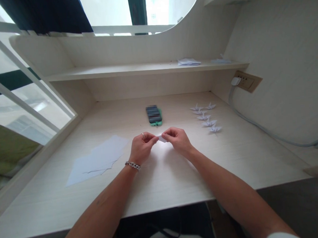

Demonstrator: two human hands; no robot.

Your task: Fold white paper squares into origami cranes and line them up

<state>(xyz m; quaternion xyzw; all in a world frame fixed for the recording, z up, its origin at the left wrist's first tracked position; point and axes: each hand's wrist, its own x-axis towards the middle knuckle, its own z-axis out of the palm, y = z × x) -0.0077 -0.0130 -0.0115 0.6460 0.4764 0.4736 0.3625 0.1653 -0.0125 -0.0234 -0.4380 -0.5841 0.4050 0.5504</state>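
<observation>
A small folded piece of white paper (162, 139) is held between my two hands, just above the desk. My left hand (143, 145), with a ring and a chain bracelet, pinches its left end. The right end sits between the thumb and fingers of my right hand (177, 139). Much of the paper's shape is hidden by the fingertips. Several folded white paper cranes (204, 117) stand in a loose column to the right, apart from my hands. Loose white paper sheets (99, 156) lie overlapping on the left.
Beyond my hands lies a phone-like object (154, 115) with a green edge, its face blurred. A shelf (134, 69) at the back bears a stack of folded paper (188, 62). On the right, a grey cable (252, 122) runs from a wall socket (247, 81). The desk's front edge is close to me.
</observation>
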